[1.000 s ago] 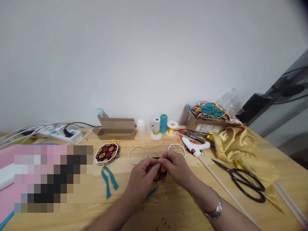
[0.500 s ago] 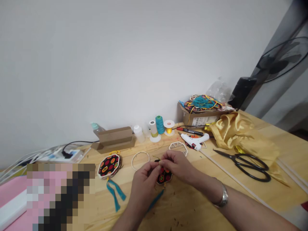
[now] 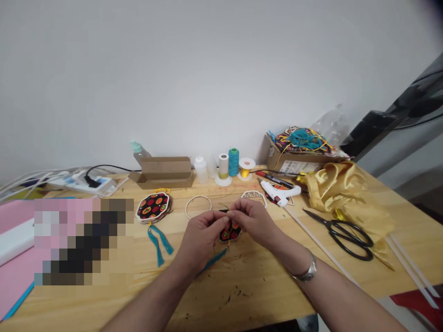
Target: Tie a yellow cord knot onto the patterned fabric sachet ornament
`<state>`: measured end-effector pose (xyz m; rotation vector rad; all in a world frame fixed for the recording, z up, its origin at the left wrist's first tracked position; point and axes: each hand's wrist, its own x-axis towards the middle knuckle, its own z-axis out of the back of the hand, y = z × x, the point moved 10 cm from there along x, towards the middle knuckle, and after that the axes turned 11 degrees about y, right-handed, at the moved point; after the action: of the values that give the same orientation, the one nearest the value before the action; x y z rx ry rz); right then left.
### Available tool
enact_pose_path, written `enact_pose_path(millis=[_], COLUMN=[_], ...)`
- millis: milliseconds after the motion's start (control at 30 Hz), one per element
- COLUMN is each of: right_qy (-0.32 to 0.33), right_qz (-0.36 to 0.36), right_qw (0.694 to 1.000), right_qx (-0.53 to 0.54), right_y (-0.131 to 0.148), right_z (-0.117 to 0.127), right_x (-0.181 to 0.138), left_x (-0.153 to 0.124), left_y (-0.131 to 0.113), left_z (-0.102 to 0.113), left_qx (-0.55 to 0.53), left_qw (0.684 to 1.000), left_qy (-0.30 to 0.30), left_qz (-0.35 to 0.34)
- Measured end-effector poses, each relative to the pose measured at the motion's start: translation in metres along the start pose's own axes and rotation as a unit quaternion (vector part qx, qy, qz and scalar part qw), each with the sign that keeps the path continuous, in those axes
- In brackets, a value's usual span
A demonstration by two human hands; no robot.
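My left hand (image 3: pixel 204 233) and my right hand (image 3: pixel 252 220) meet in the middle of the table, thumbs and index fingers pinched together. Between them is a thin cord at the top edge of a small ornament (image 3: pixel 228 234) in black fabric with red and orange patterns; a loose end shows above the fingertips. Part of the ornament is hidden by my hands. Its teal tassel (image 3: pixel 212 262) trails down to the left, past my left wrist. A stack of like ornaments (image 3: pixel 154 206) with pale scalloped rims and teal tassels lies to the left.
Beyond my hands lie a round hoop (image 3: pixel 198 207) and a lattice frame (image 3: pixel 254 198). A white glue gun (image 3: pixel 281 192), black scissors (image 3: pixel 341 233) and gold cloth (image 3: pixel 335 189) are on the right. Thread spools (image 3: pixel 234 162), bottles and cardboard boxes (image 3: pixel 166 173) line the wall.
The camera view has tilted, showing more of the table's front edge. Both hands keep their pinch at the ornament's top, with only slight finger movement.
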<state>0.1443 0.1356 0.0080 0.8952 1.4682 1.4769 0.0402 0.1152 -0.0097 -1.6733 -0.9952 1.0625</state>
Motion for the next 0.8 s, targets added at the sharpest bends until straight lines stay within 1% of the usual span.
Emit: enact_pose_path(millis=[67, 200, 367, 500, 700, 800], right_qy=[-0.004, -0.004, 0.003, -0.003, 0.013, 0.019], right_qz=[0.010, 0.002, 0.002, 0.004, -0.002, 0.012], right_qw=[1.000, 1.000, 1.000, 1.000, 1.000, 0.998], right_qx=[-0.010, 0.007, -0.002, -0.020, -0.012, -0.061], right_y=[0.001, -0.003, -0.001, 0.003, 0.000, 0.007], right_z=[0.001, -0.001, -0.002, 0.000, -0.002, -0.001], right_x=[0.000, 0.001, 0.001, -0.001, -0.001, -0.002], left_x=[0.000, 0.001, 0.000, -0.001, -0.002, -0.003], left_y=[0.000, 0.000, -0.003, -0.003, -0.005, -0.008], left_z=[-0.002, -0.007, -0.006, -0.002, 0.002, 0.005], left_qx=[-0.018, -0.037, -0.029, -0.020, 0.020, 0.026], left_qw=[1.000, 0.999, 0.999, 1.000, 1.000, 0.999], left_qy=[0.007, 0.030, 0.027, 0.009, -0.012, -0.025], left_qz=[0.001, -0.003, -0.006, -0.007, -0.014, -0.020])
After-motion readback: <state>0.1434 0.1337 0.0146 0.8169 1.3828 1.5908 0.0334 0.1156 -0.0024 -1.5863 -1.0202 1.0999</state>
